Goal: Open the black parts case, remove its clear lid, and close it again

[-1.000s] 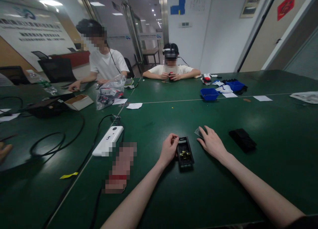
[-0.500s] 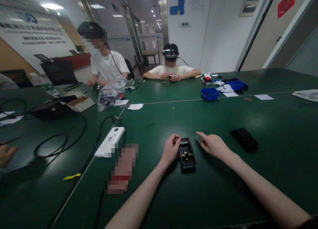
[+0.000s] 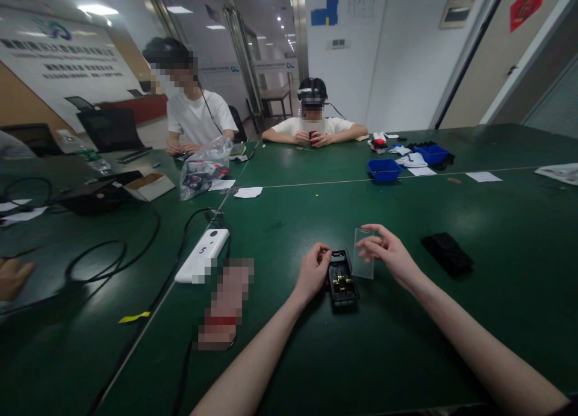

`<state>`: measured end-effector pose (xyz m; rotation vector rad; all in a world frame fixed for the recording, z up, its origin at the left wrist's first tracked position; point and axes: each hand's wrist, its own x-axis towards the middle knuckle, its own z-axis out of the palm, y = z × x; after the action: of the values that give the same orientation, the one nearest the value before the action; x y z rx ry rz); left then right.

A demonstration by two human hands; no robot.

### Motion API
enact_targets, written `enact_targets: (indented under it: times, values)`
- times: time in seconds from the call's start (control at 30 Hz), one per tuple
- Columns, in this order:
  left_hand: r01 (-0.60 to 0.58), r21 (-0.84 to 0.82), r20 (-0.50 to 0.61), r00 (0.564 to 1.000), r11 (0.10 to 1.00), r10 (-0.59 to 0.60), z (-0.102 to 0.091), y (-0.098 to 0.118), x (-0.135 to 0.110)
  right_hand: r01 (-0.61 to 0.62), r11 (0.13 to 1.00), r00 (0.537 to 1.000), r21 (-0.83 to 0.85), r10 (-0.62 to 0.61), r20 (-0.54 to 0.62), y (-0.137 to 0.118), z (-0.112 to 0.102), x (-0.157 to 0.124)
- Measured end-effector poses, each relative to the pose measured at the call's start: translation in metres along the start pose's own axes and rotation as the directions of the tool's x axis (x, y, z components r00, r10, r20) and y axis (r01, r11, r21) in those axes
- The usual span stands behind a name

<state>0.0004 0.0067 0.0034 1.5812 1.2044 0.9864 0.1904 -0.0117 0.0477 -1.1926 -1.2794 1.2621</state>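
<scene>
My left hand (image 3: 315,270) is closed on the upper left edge of a small black case (image 3: 344,295), its thumb on the rim. The case lies face up on the green table, and brass-coloured parts show inside it. Just right of the case, my right hand (image 3: 391,254) holds a thin clear rectangular plate (image 3: 363,268) upright or nearly so. Some fingers show through the plate, and the thumb's exact place is hard to make out. Further right lies a black pouch-like item (image 3: 447,253), apart from both hands.
Left of my forearm lie a white device marked 5 (image 3: 203,256), a blurred-out pinkish object (image 3: 226,304) and black cables (image 3: 97,271). Two people sit across the green table (image 3: 289,211). A blue tray (image 3: 383,170) stands far right, a plastic bag (image 3: 205,169) far left.
The clear plate has swung up from lying low beside my right fingers and now shows its broad face. My right fingers have spread somewhat. My left hand stays on the case.
</scene>
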Motion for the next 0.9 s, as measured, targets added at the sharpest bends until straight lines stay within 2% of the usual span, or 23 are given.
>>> enact_targets:
  times: [0.1,0.23,0.4,0.77,0.9]
  values:
    - [-0.014,0.036,-0.011,1.000,0.999,0.014,0.000,0.001,0.000,-0.011,0.991,1.000,0.133,0.007,0.027,0.010,0.008,-0.003]
    - [-0.025,0.068,-0.021,0.999,0.997,0.027,-0.001,0.003,0.000,-0.013,0.984,0.996,0.179,-0.003,0.089,0.015,0.021,-0.005]
    - [-0.020,0.062,-0.032,0.999,0.998,0.022,0.000,0.003,0.000,-0.029,0.988,0.986,0.153,0.004,0.167,0.017,0.030,-0.006]
    - [-0.012,0.083,-0.037,0.999,0.996,0.015,0.000,0.003,-0.001,-0.030,0.990,0.973,0.140,-0.003,0.231,0.023,0.034,-0.007]
    - [-0.008,0.073,-0.029,1.000,0.997,0.010,0.000,0.003,-0.001,0.007,0.997,0.969,0.071,-0.025,0.246,0.024,0.033,-0.008]
